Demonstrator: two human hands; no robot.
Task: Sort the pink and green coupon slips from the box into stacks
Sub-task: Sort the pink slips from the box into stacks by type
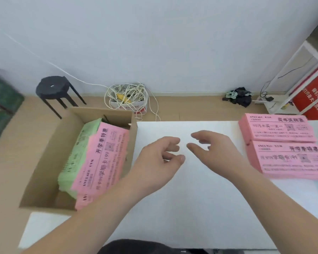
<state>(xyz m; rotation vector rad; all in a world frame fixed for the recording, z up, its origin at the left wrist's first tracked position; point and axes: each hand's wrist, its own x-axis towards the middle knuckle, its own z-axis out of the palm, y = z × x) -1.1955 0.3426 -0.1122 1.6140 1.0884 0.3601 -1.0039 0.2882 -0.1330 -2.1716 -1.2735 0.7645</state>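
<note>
A brown cardboard box (pixel 44 156) stands at the left of the white table (pixel 191 208). Inside it lie pink coupon slips (pixel 103 162) on top of green coupon slips (pixel 75 154). Two pink stacks sit at the table's right: a far stack (pixel 277 128) and a near stack (pixel 290 158). My left hand (pixel 158 158) hovers over the table just right of the box, fingers loosely curled, holding nothing. My right hand (pixel 213 149) hovers beside it, fingers relaxed and empty, left of the pink stacks.
On the floor behind the table stand a black stool (pixel 53 88), a small box of tangled white cord (pixel 130 99) and a dark cloth heap (pixel 240 96). A white shelf with a red sign (pixel 312 92) is at the far right.
</note>
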